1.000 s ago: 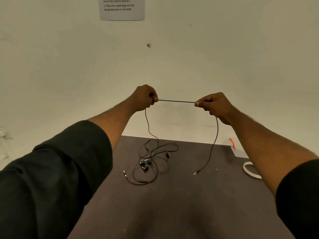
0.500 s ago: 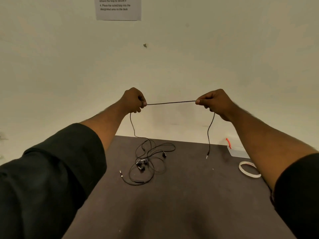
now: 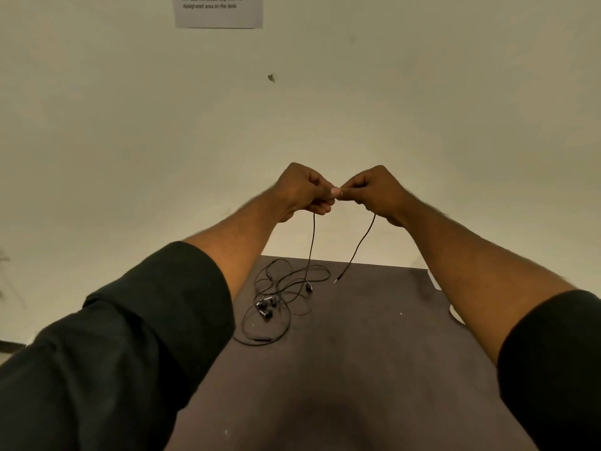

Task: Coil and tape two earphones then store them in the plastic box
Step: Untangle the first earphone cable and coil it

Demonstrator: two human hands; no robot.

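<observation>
Both hands are raised above the far end of the dark table, fingertips touching. My left hand and my right hand each pinch the same black earphone cable. One strand hangs from the left hand into a loose tangle of black earphones lying on the table. The other strand drops from the right hand and ends in a plug hanging just above the table. The plastic box shows only as a pale sliver behind my right forearm.
A white tape roll peeks out at the table's right edge, mostly hidden by my right arm. A printed instruction sheet hangs on the pale wall behind the table. Dark sleeves fill both lower corners.
My hands have come together; the stretched length of cable between them is gone. The plug end hanging from the right hand has moved left with it.
</observation>
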